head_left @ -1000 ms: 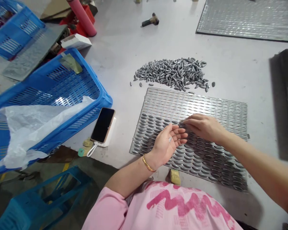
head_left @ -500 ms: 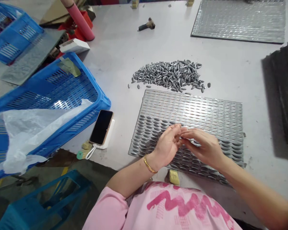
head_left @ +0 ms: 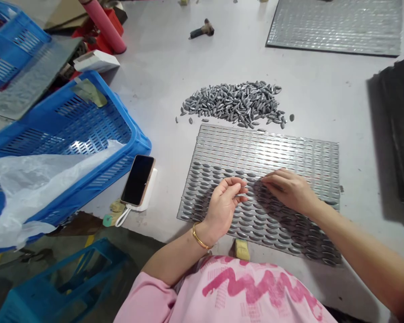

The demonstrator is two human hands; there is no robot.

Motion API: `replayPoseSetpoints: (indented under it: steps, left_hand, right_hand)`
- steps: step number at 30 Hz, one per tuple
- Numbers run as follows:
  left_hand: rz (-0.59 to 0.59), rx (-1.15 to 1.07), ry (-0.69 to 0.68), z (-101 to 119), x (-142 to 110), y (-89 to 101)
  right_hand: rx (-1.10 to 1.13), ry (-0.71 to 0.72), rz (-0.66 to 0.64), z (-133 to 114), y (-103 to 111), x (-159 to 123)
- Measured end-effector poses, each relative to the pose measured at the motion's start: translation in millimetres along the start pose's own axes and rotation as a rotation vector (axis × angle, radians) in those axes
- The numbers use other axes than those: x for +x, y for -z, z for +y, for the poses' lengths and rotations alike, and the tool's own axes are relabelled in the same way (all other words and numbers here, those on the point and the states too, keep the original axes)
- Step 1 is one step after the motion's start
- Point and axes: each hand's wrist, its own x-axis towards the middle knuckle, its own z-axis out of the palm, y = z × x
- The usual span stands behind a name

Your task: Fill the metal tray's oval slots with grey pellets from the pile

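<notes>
- Along the left side of the frame, I see a blue basket (head_left: 97, 119), slotted, with a crumpled white plastic sheet (head_left: 43, 175) draped inside.
- Just right of it, a dark-screened phone (head_left: 137, 180) lies partly over a white slab (head_left: 151, 190) on the pale table (head_left: 155, 72).
- Mid-frame, I have the left hand (head_left: 222, 204), gold bracelet (head_left: 200, 240) at its wrist, over the grey board (head_left: 239, 150). Its fingers are loosely curled, thumb near the index finger – from here I can't tell whether anything sits inside.
- Upper centre, a heap of grey oval pieces (head_left: 234, 103) lies beyond the board, a few strays around its edge.
- Centre to right, the board itself: oval pieces fill rows across its lower part, while its upper part shows bare slots.
- Right of centre, the right hand (head_left: 287, 190) reaches to where the filled rows meet the slots. Its fingertips are drawn together – I can't make out a piece between them.
- Upper right, I see a second board (head_left: 336, 27); at the right edge, a dark stack (head_left: 397, 130).
</notes>
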Motion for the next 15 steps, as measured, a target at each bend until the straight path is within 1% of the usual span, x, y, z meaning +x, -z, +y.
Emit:
replayPoseSetpoints:
  steps: [6, 12, 15]
  left_hand:
    - [0.006, -0.004, -0.005, 2.5, 0.5, -0.5]
    - [0.008, -0.012, -0.009, 1.2, 1.4, 1.0]
    - [0.007, -0.014, 0.000, 1.2, 1.1, -0.2]
  right_hand:
    - [-0.139, 0.057, -0.076, -0.6, 2.6, -0.5]
    - [-0.268, 0.080, -0.044, -7.7, 2.9, 3.6]
    - [-0.340, 0.091, -0.100, -9.7, 6.2, 8.2]
